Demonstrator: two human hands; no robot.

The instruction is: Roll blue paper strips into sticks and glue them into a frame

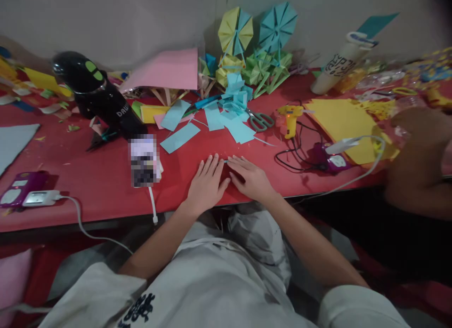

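White shirt (226, 285) faces red table (176, 177); on table, left hand (206, 184) and right hand (249, 177) lie flat, unclenched, blue sliver (226, 161) between.

My surface (247, 175) is red. Before me, the loose paper strips (180, 138) are light blue, and the stacked sheets (348, 125) are golden yellow. I see a glue gun (290, 117) in yellow with an orange glow, and scissors (260, 121) with grey-green handles. The large sheet (173, 70) is pink. One folded paper wheel (236, 30) alternates yellow with blue; the other wheel (278, 27) is all blue. The bottle (102, 95) is glossy black, marked with lime-green shapes and pale lettering. My shirt (219, 290) is whitish with a dark printed pattern.
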